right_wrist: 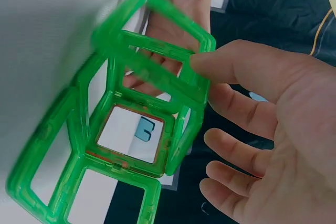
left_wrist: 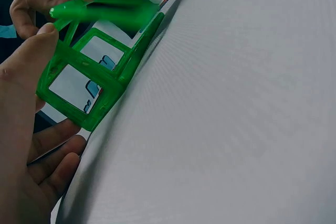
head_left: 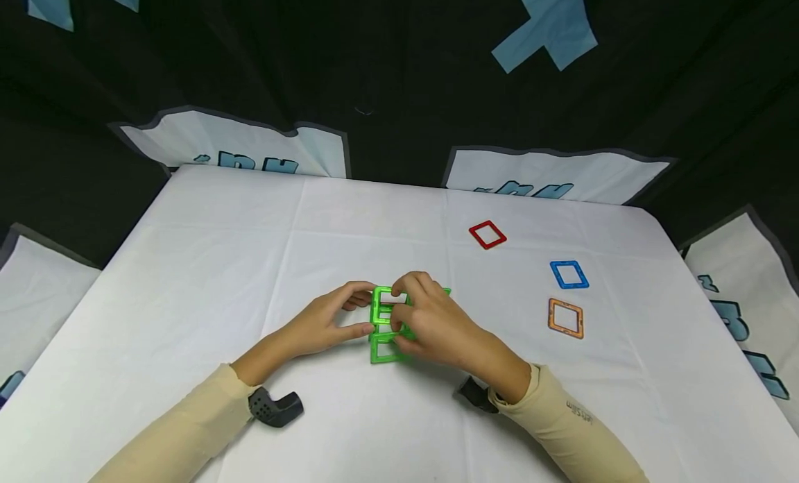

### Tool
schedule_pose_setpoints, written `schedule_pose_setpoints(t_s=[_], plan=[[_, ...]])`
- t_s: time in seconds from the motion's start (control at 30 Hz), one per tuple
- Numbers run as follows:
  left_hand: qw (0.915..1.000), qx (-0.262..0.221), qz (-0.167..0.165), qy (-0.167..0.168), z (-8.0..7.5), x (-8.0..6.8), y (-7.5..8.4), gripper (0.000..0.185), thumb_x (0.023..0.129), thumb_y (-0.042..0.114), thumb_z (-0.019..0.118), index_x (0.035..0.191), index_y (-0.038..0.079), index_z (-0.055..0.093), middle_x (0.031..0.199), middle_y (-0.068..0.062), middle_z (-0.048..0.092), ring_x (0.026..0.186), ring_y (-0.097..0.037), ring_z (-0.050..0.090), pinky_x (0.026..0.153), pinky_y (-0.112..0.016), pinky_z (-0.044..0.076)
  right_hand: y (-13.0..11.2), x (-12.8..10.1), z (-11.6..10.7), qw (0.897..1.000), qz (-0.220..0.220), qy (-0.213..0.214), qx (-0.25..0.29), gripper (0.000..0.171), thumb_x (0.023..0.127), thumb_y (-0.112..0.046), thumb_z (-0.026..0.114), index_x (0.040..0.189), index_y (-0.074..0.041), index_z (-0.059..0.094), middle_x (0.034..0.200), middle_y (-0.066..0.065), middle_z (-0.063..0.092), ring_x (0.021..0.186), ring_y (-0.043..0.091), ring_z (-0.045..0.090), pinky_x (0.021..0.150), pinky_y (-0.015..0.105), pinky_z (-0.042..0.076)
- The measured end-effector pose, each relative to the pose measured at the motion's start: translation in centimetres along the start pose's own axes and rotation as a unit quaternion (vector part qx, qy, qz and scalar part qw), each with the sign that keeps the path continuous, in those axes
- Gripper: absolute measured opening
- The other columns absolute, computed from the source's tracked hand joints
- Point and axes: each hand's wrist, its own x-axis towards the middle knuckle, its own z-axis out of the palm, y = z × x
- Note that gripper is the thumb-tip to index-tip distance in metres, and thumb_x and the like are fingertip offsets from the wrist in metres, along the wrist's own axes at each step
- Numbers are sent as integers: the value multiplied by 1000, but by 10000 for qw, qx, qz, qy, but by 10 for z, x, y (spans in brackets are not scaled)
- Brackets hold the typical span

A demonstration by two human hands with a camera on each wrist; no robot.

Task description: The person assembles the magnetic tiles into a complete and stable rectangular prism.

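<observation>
A small box-like structure of green see-through magnetic tiles (head_left: 376, 309) stands on the white cloth near the middle. On its left side my left hand (head_left: 327, 320) holds it, the thumb at one corner and the fingers (left_wrist: 65, 135) at another. My right hand (head_left: 437, 323) pinches a green square magnetic tile (right_wrist: 152, 72) by its edge with thumb and forefinger, above the structure's opening. That tile is blurred in both wrist views. An orange-red edged square (right_wrist: 126, 163) shows inside the structure. In the head view, the right hand hides part of the green tiles.
Three loose square magnetic tiles lie to the right: a red one (head_left: 478, 239) farthest back, a blue one (head_left: 573, 286), and an orange one (head_left: 552, 314) in front of it. Behind the white tablecloth (head_left: 218, 261) hangs a black curtain (head_left: 387, 73).
</observation>
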Motion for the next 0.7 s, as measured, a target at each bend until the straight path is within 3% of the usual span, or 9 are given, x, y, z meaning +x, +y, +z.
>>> schedule_pose_setpoints(t_s=[0.5,0.7], plan=[[10000,-3,-28,-6,0,0,1,60,84,37,64,133,16,37,120,-3,56,108,-16,55,93,-34,46,-2,1,6,9998,-4,-32,-187,14,73,-20,73,72,-15,60,105,4,51,103,22,45,79,31,43],[10000,1,28,-15,-1,-1,2,58,86,36,61,134,15,36,121,-4,56,109,-18,55,93,-36,46,-4,0,6,9988,14,-21,-496,14,74,-21,71,72,-15,59,103,4,51,102,22,45,77,31,44]])
